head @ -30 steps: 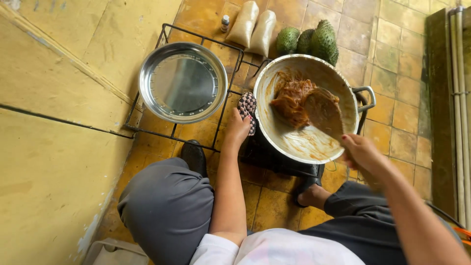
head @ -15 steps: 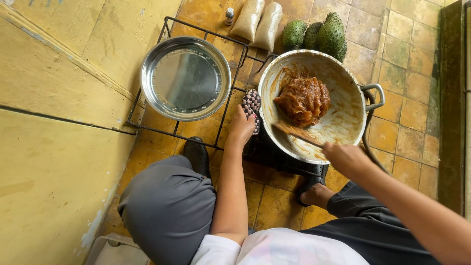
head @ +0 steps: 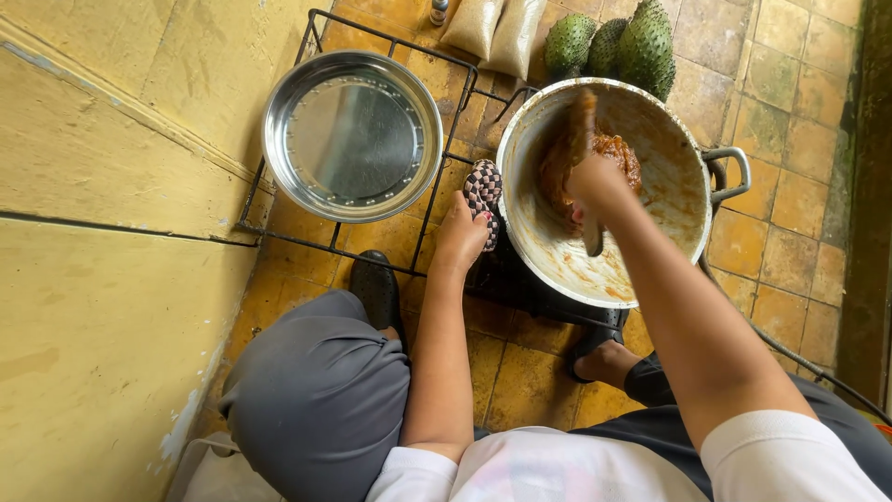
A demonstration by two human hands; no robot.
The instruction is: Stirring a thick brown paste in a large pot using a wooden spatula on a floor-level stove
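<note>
Brown paste (head: 609,153) is lying inside the large metal pot (head: 669,209), gathered at the far side of the bowl, with smears coating the near wall. Against the earlier frames, the right hand (head: 595,181) is now sitting over the middle of the pot rather than at its near rim, and the wooden spoon (head: 581,125) is now standing steeply, its blade pointing toward the far rim instead of lying low across the bowl. The left hand (head: 462,237) is staying where it was, at the pot's left edge.

Much of the paste is being covered by the right hand and forearm. The spoon's blade is blurred, so its contact with the paste cannot be confirmed. The left hand's fingers are hidden under the checkered cloth (head: 483,191); whether the cloth is touching a pot handle cannot be told. The pot's base is out of sight.

The right arm is reaching forward from the lower right, fingers closed around the spoon's handle. The left arm is extending straight ahead, hand clamped on the cloth beside the pot.

Left of the pot, an empty steel pan (head: 353,135) is resting on a black wire rack (head: 437,149). Three green spiky fruits (head: 618,46) are lying beyond the pot.
</note>
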